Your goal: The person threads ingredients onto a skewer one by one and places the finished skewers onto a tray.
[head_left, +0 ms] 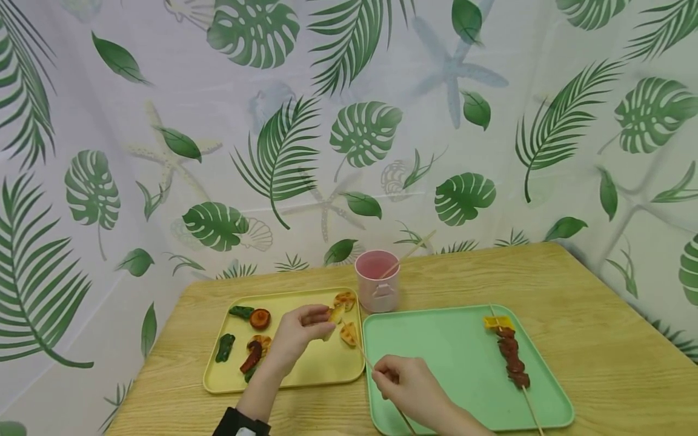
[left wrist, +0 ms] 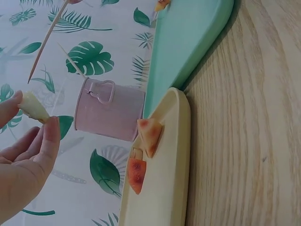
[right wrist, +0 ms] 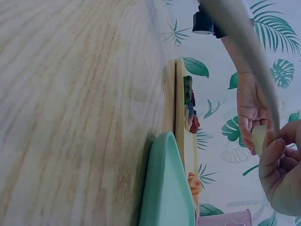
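Note:
My left hand (head_left: 294, 336) pinches a pale yellow wedge-shaped food piece (left wrist: 34, 107) between thumb and fingertips, above the right end of the yellow tray (head_left: 305, 376). In my right hand (head_left: 411, 384) a thin wooden skewer (head_left: 366, 356) is pinched between thumb and forefinger, slanting up and left. Its bare tip lies close to the yellow piece, with a small gap between them in the left wrist view. On the tray below sit orange-brown triangular pieces (head_left: 349, 334). The right wrist view shows the same wedge (right wrist: 258, 137) beside my right fingertips.
A green tray (head_left: 436, 363) holds a loaded skewer of dark red meat pieces (head_left: 511, 357) with a yellow piece (head_left: 497, 322) at its top. Behind the trays stands a pink bucket (head_left: 377, 290) with skewers in it. Green peppers (head_left: 225, 348) and a round brown piece (head_left: 260, 318) lie on the yellow tray.

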`<state>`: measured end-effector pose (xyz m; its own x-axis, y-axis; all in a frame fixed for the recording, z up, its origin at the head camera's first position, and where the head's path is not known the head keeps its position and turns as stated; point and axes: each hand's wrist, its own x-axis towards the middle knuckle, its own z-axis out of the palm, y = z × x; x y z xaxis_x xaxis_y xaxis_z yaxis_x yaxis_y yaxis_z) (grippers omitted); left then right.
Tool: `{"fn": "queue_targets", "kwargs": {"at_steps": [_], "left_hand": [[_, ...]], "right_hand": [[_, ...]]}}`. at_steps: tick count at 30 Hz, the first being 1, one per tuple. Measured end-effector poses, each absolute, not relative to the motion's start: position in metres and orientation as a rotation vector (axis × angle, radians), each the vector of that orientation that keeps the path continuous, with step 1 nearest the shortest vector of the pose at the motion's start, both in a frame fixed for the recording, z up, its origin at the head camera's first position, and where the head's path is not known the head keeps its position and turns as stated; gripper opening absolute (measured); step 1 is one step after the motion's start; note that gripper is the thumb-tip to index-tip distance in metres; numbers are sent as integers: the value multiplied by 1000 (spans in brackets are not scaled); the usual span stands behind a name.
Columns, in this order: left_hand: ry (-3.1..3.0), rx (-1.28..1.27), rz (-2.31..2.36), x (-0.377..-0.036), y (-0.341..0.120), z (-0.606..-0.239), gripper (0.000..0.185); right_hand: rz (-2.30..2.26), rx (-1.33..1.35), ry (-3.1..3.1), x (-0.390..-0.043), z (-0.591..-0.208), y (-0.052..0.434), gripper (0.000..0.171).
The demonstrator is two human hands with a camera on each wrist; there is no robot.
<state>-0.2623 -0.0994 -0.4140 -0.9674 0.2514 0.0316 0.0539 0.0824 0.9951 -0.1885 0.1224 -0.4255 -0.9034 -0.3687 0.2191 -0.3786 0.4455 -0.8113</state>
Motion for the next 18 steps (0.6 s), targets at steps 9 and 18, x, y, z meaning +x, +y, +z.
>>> {"fn": "queue_targets", "kwargs": {"at_steps": [9,18], "left_hand": [[1770,294,2131,-265,-107,-412,49],[1942,292,2046,-263,-103,-414,52]], "right_hand": [[1517,697,-2666,-187,-423,121,15],[1529,743,-2663,-185,-420,118,14]]}}
